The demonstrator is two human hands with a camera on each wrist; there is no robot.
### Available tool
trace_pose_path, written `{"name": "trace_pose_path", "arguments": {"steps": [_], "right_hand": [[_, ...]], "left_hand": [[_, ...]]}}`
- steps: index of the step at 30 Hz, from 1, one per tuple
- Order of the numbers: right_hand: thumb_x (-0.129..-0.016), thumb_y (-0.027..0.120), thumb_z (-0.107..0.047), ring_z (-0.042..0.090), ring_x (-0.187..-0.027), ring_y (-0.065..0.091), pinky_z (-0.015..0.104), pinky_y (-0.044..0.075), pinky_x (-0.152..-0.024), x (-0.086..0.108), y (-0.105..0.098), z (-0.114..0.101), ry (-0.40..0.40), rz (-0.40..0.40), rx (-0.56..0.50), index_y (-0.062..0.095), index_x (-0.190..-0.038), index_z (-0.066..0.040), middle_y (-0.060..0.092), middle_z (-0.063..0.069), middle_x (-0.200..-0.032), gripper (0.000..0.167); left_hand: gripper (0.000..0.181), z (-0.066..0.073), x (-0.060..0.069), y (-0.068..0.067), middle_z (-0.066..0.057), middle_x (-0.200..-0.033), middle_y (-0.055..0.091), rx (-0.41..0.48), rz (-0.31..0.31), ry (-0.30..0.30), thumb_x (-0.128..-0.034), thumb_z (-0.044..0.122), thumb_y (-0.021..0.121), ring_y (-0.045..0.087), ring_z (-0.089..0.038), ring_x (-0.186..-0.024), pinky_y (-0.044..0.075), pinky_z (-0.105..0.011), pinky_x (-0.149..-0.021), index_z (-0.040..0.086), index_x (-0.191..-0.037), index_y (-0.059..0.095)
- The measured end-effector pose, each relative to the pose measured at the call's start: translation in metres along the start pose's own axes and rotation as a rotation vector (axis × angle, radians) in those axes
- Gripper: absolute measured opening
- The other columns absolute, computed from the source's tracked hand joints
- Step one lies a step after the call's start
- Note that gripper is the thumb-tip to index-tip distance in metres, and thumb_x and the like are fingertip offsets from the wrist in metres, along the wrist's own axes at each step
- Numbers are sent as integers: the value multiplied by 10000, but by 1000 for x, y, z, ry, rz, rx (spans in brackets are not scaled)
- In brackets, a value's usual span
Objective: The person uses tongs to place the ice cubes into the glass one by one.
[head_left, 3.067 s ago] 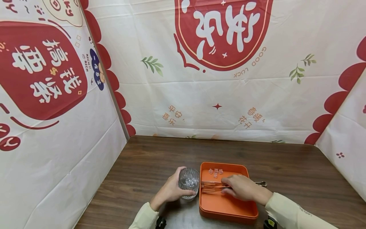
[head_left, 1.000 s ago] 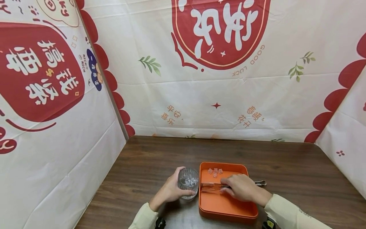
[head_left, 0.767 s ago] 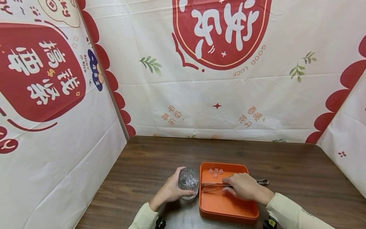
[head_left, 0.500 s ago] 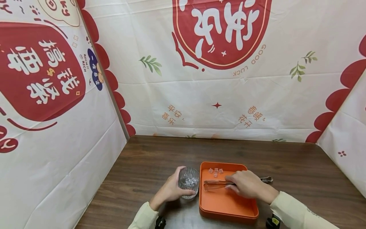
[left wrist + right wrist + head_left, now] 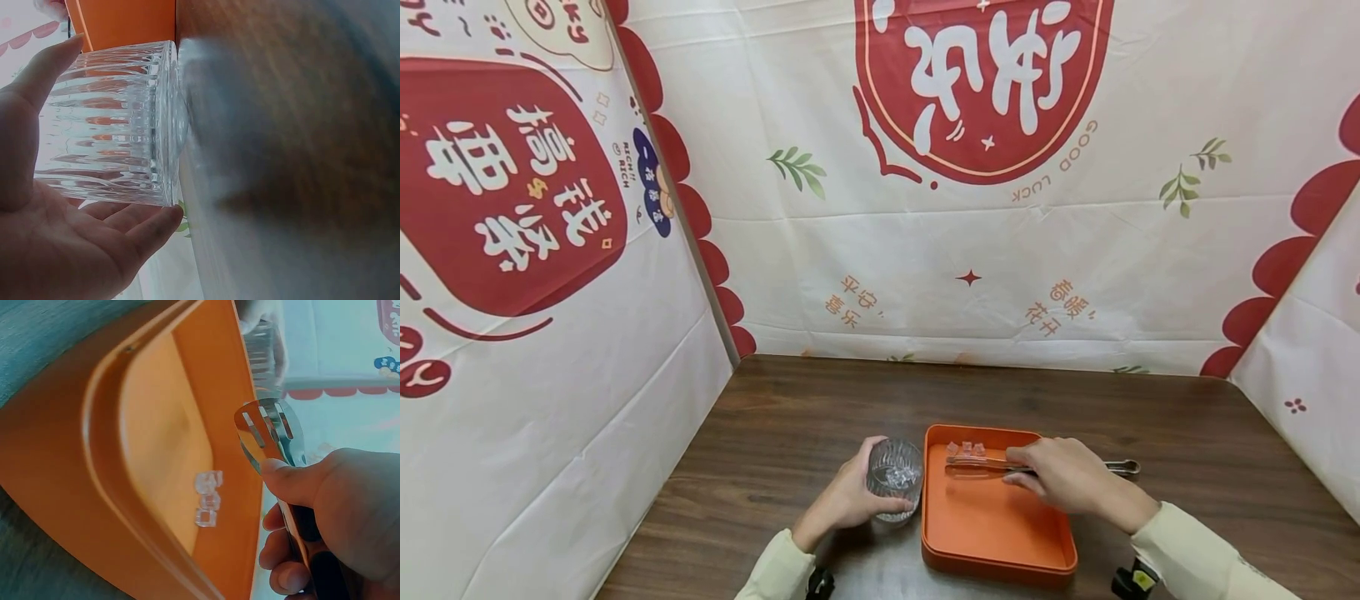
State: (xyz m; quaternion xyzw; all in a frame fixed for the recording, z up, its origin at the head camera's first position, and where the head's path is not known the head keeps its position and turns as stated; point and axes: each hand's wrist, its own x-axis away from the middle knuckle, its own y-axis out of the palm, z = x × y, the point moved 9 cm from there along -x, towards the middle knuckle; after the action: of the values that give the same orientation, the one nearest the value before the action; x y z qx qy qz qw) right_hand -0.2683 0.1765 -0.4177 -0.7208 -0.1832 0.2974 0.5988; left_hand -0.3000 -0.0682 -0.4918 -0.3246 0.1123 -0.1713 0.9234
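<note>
Orange tray point(image 5: 1000, 533) under right hand's point(image 5: 1071, 475) fingers, which clamp slotted metal tongs point(image 5: 270, 447). Left hand's point(image 5: 846, 496) fingers curl round a ribbed glass tumbler point(image 5: 119, 119). Clear cubes point(image 5: 208, 500) on tray floor, ahead and left of right fingers; a skewed pinch could squirt these slick-looking cubes loose.

In the head view, toward 7 o'clock, the bare left hand point(image 5: 850, 497) meets a pale cream-yellow left sleeve point(image 5: 772, 572), with a rounded black left wrist device point(image 5: 820, 583) beside the cuff. Toward 4 o'clock, the bare right hand point(image 5: 1069, 475) meets a matching right sleeve point(image 5: 1198, 552), which bears a small dark marking, too fine to read, along the forearm. Near 5 o'clock, the black right wrist device point(image 5: 1126, 583) shows a bright yellow patch point(image 5: 1144, 579).
</note>
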Motion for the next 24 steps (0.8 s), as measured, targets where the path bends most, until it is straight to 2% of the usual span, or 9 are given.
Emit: {"name": "trace_pose_path", "arguments": {"steps": [10,21,24], "right_hand": [[-901,713,-342,-33,-503,379,223,320,-484,5,-22,3,32,44,26,491,-753,-278,378,-202,-581,274],[-911,701,-347,-40,-510,385,219,330,-496,8,-29,5,66,48,21,542,-797,-273,439,-212,-620,209],[-904,710,-340,-40,-523,425,227,360,-495,8,-31,4,63,63,27,553,-805,-268,515,-203,-655,199]], "left_hand": [[965,0,1,1,-123,-1196,614,14,0,1,-664,420,914,615,-257,-1023,508,-440,-852,141,-1417,379],[939,-2,-1,1,-94,-1195,617,11,3,7,-664,433,910,616,-240,-1024,510,-423,-853,187,-1405,388],[939,-1,0,1,-96,-1196,616,13,2,10,-663,429,912,616,-241,-1024,510,-426,-850,183,-1404,390]]}}
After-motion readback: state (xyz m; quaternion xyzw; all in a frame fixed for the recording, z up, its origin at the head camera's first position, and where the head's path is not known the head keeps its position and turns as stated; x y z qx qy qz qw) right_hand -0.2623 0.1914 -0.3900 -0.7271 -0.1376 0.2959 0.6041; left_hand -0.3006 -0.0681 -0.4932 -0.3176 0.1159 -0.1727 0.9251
